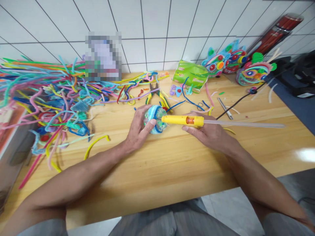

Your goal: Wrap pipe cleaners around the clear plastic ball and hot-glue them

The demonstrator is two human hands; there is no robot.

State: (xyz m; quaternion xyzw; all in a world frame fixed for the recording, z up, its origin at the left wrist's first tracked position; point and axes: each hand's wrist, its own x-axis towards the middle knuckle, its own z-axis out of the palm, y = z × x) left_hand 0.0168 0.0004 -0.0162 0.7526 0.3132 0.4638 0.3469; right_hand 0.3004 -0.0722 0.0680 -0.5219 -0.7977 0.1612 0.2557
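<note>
1 ball just in front of pliers (1 pair), left fingers curled round it. Right fingers wrapped on 1 glue gun. Right of pliers: 1 green packet, 3 decorated figures.

One glue gun, one ball, perhaps three figures

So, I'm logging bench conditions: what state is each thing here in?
Left hand: gripping the ball
Blue-and-green ball: held, partly wrapped in blue strands
Right hand: holding the glue gun
Yellow glue gun: aimed at the ball; hot or cold, can't tell
Glue stick: loaded, long end protruding
Pliers: lying down, handles spread
Green packet: open or sealed, can't tell
</note>
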